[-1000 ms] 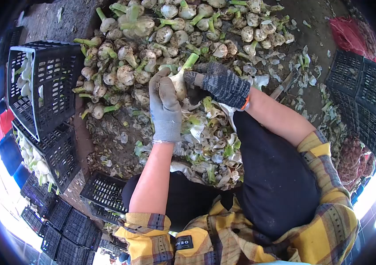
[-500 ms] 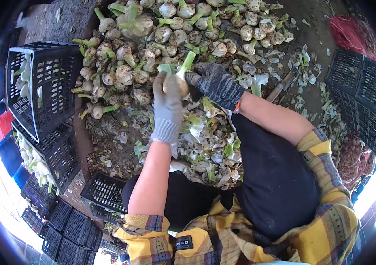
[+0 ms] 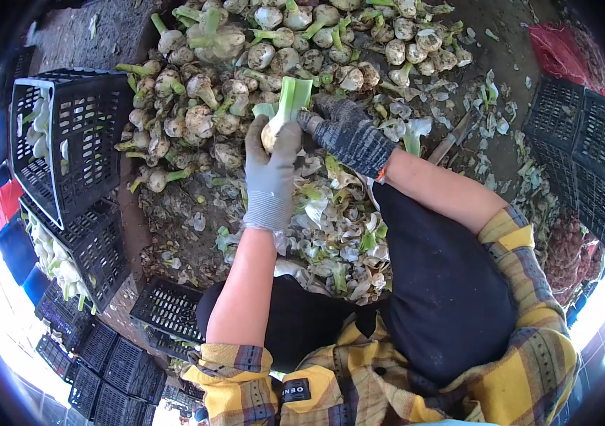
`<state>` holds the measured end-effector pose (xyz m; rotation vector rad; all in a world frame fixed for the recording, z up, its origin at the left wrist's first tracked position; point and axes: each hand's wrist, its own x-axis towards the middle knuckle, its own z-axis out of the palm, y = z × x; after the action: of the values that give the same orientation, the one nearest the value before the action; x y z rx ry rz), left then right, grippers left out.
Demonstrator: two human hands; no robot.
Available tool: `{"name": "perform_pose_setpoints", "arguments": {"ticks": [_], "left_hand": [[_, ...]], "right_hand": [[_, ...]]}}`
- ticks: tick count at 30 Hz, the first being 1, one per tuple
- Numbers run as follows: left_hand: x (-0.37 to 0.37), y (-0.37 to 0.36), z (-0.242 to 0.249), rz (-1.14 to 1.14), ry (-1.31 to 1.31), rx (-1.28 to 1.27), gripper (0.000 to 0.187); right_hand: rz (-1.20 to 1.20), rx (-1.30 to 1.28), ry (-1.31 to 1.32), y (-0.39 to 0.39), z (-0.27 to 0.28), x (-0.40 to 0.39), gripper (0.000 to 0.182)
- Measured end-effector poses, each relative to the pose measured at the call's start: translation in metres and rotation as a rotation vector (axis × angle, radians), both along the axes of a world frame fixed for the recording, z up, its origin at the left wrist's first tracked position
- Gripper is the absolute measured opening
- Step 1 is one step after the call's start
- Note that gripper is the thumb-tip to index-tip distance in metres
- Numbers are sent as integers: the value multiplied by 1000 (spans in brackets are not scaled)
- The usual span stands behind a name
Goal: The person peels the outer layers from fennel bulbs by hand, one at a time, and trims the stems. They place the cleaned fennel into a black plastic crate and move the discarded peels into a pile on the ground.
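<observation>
A bulb with a cut green stalk (image 3: 289, 99) is held in my left hand (image 3: 269, 157), which wears a light grey glove; its fingers wrap round the white bulb and the stalk points up. My right hand (image 3: 346, 135), in a dark speckled glove, is closed beside the stalk, its fingertips near a peeled-back leaf edge. What those fingers pinch is too small to make out. Behind both hands lies a large heap of bulbs with stalks (image 3: 199, 121). Peeled skins and leaves (image 3: 323, 227) cover the ground below the hands.
Black crates (image 3: 89, 142) stand at the left, some with pale bulbs (image 3: 53, 255). Another crate (image 3: 167, 309) is near my left knee. A knife-like tool (image 3: 451, 140) lies right of my right hand. More crates (image 3: 576, 149) and a red net sack (image 3: 562, 53) are at the right.
The bulb has turned in my left hand, so its stalk now shows broad and upright with a leaf spread to the right. My right hand has stayed nearly in place.
</observation>
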<state>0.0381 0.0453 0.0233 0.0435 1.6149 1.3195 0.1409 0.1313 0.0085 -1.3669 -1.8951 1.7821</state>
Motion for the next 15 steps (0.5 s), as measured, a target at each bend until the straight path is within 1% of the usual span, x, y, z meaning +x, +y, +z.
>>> {"name": "perform_pose_setpoints", "arguments": {"ticks": [1, 3, 4, 7, 10, 13, 14, 15], "left_hand": [[0, 0, -1, -3, -6, 11, 39], [-11, 0, 10, -12, -283, 9, 37], [-15, -2, 11, -12, -495, 72, 34], [-14, -2, 12, -23, -429, -6, 32], [-9, -4, 2, -71, -5, -53, 31], [-17, -3, 10, -18, -291, 1, 31], [-19, -5, 7, 61, -439, 37, 31], [-20, -7, 4, 48, -477, 49, 33]], "right_hand": [[11, 80, 1, -2, -3, 0, 34], [-32, -65, 98, -2, -8, 2, 34], [-53, -136, 146, -2, -10, 3, 34], [-44, -279, 162, -3, -11, 4, 33], [8, -122, 101, -1, -6, 4, 31], [-119, -394, 314, -3, -7, 8, 31], [-70, -334, 308, -4, -13, 11, 31], [-22, -272, 302, -1, -19, 12, 30]]}}
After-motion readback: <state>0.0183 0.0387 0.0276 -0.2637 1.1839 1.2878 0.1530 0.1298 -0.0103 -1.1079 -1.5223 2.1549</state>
